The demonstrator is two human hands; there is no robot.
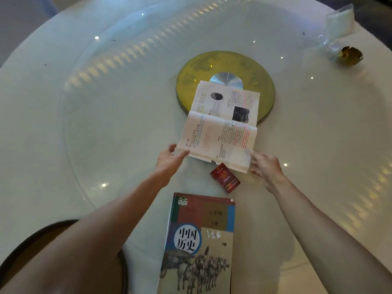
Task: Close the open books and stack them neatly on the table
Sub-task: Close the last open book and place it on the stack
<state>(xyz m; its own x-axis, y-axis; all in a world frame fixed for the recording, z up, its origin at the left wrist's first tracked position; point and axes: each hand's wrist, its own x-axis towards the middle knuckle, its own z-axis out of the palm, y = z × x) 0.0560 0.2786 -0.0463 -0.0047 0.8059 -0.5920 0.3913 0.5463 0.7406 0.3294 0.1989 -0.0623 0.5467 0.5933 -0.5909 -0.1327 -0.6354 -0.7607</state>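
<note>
An open book (220, 126) lies near the centre of the frame on a round white table (106, 124). Its pages face up, and its far half rests over the edge of a yellow disc (263, 81) with a silver hub (226, 80). The near half bulges slightly at the fold.

The left hand (169, 159) is at the book's near left corner. The thumb lies along the page edge and the fingers are loosely curled; it touches the corner but a closed grasp is not visible. The right hand (267, 166) is at the near right corner, fingers spread wide and extended toward the page edge, touching or just beside it; which of these cannot be told. Neither hand holds anything.

A small red box (225, 177) lies just below the open book, between the two forearms, its top corner tucked under the book's near edge.

A closed book (201, 240), cover up with horse figures, lies in the lower centre of the frame, well apart from the open one.

In the upper right of the frame stand a clear plastic bag (339, 22) and a small gold object (350, 55). A dark round seat (21, 247) shows at the lower left.
</note>
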